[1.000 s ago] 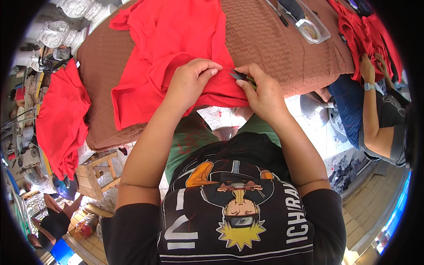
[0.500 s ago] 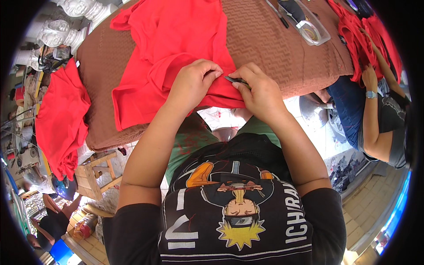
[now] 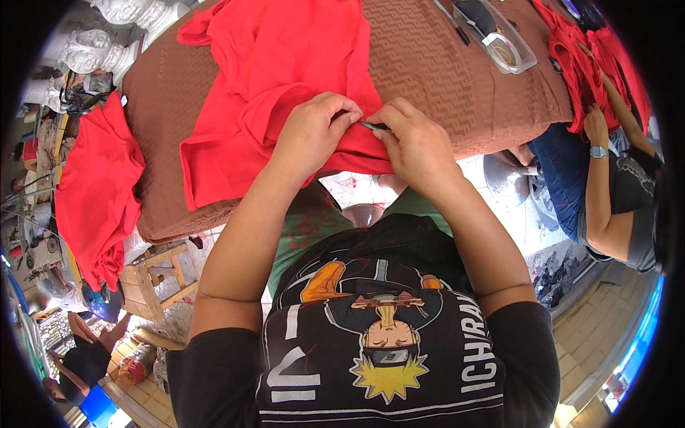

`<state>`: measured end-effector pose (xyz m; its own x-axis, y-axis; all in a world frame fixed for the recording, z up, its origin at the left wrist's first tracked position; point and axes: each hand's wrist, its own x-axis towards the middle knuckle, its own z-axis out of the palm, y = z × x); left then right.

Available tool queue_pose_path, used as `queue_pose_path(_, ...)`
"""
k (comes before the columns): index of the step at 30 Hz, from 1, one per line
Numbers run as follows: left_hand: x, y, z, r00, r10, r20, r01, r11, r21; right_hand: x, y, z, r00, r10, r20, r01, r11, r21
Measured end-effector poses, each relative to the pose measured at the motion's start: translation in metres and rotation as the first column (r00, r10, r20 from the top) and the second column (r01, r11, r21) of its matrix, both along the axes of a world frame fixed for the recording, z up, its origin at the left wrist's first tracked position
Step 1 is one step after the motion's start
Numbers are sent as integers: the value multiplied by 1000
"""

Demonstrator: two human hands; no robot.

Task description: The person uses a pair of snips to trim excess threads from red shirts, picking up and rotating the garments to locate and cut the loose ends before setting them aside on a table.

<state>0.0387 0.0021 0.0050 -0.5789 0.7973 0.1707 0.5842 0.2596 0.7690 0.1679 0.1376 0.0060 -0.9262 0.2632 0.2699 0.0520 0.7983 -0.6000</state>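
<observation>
Closer to the left hand (image 3: 314, 132) than a second ago, the right hand (image 3: 417, 143) pinches small dark metal snips (image 3: 369, 125); left fingertips pinch a bright-red fabric garment (image 3: 300, 53) spread across a brown zigzag-textured cloth (image 3: 428, 89). Beyond sits a clear plastic box (image 3: 524, 57).

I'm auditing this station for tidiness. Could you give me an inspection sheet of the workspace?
Surface: brown zigzag-textured cloth cover, wrinkled.
Job's things: spread red fabric garment; small dark-grey pointed tool, mostly hidden.
Clutter: clear rectangular plastic tray holding small items; slim black pen-like stick beside it.
Hands: left hand appears to pinch the garment; right hand grips the tool, its tip near the left hand.
Cables: dark strands at left, too small to identify.
Surroundings: second red fabric piece at left; white sculpted busts upper left; co-worker at right, handling red cloth.
</observation>
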Motion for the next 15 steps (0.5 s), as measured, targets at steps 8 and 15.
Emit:
queue_pose_path(8,-1,-1,1,999,-33,34,33,999,-16,-2,0,-1,1000,-17,-13,17,1000,-18)
queue_pose_path(15,-43,-58,93,709,-638,301,564,769,302,-6,30,29,997,-56,-61,55,998,-28)
